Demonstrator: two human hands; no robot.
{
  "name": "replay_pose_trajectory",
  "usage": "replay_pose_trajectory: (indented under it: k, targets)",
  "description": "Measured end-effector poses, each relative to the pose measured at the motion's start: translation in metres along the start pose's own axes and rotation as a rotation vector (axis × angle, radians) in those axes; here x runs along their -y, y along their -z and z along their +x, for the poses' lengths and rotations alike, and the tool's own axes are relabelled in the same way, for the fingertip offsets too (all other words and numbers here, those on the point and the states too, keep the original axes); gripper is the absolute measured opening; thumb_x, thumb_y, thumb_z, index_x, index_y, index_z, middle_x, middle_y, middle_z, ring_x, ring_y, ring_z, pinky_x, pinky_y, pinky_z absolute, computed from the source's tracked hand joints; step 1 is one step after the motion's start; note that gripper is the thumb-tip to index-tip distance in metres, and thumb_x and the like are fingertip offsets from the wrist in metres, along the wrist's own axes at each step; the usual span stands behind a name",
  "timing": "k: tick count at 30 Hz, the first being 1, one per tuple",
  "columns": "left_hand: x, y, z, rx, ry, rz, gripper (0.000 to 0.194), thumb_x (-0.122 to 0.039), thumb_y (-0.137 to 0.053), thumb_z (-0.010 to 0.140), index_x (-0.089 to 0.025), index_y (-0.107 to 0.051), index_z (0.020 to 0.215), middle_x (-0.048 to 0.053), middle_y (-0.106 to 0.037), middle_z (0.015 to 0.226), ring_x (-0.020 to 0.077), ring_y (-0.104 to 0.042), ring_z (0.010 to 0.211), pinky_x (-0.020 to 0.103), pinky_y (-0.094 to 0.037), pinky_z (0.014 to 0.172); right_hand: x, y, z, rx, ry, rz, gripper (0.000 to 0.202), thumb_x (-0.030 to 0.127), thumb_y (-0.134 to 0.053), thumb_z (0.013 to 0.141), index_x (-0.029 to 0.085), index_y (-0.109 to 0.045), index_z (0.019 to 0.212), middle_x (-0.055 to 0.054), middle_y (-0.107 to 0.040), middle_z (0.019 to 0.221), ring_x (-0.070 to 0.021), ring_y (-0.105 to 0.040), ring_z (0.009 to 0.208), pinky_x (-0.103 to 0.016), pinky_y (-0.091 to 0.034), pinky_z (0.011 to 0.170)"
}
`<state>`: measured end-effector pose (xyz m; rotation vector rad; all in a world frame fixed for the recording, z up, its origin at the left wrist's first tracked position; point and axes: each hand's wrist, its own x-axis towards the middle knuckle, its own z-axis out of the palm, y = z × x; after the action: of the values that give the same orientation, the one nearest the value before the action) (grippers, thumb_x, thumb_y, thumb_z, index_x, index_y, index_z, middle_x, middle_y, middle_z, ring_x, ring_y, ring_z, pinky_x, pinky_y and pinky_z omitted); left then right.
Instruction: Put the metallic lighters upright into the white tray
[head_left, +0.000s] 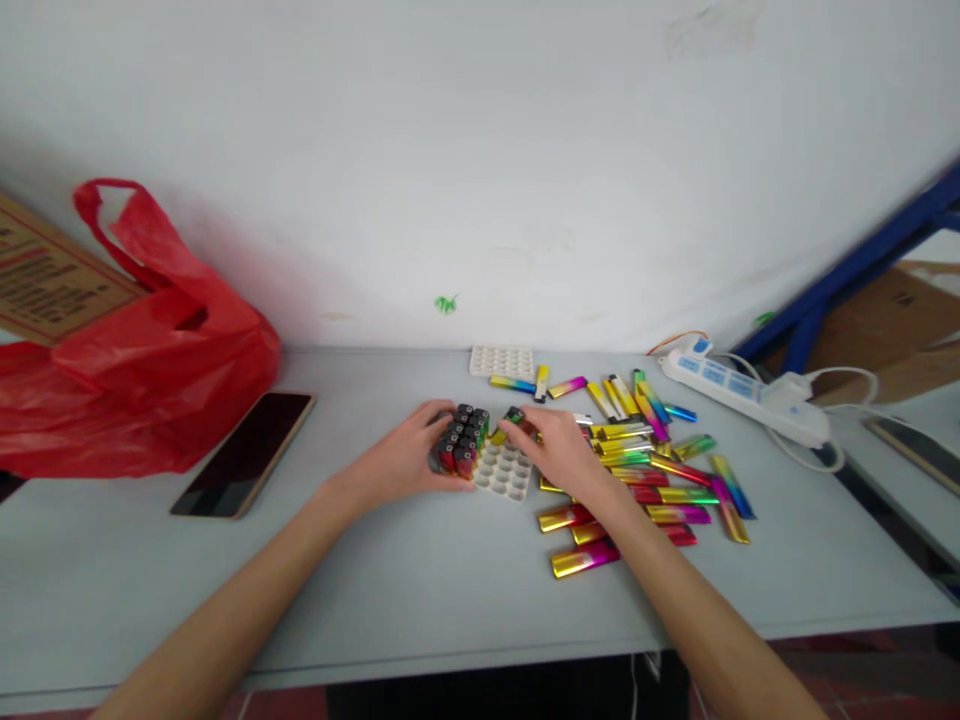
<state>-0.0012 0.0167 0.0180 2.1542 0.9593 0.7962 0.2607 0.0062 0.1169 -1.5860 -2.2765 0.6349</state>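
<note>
nearest the camera, both forearms reach out over the grey table. to the right of them lies a loose heap of shiny lighters, gold, pink, green and blue, scattered flat on the table; many are not yet placed, so most of the work looks left to do.

the left hand rests against the left side of a white holed tray, its fingers curled loosely around the edge, steadying it rather than gripping anything else. the right hand comes in from the right, its fingers pinched on a single lighter held just over the tray's back edge.

in the tray, a block of upright lighters fills the left part, dark caps up. the holes on the near right side are bare, so by my reading the tray is roughly half filled.

farther back, a second white tray lies near the wall with no lighters in it. a phone lies to the left, beside a red plastic bag; a white power strip lies to the right.
</note>
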Motion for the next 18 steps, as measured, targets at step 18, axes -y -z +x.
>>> replay_pose_trajectory:
  k: [18]
  targets:
    - [-0.002, 0.003, 0.000, 0.032, 0.056, 0.044, 0.081, -0.067, -0.094, 0.075, -0.018, -0.071, 0.136, 0.024, -0.064, 0.154, 0.0448, -0.066, 0.141, 0.055, -0.054, 0.126, -0.078, 0.037, 0.002, -0.143, 0.045, -0.334, 0.045, 0.012, -0.043, 0.111, 0.016, -0.072, 0.144, -0.019, -0.070, 0.148, -0.0322, -0.065, 0.138, -0.051, -0.049, 0.121]
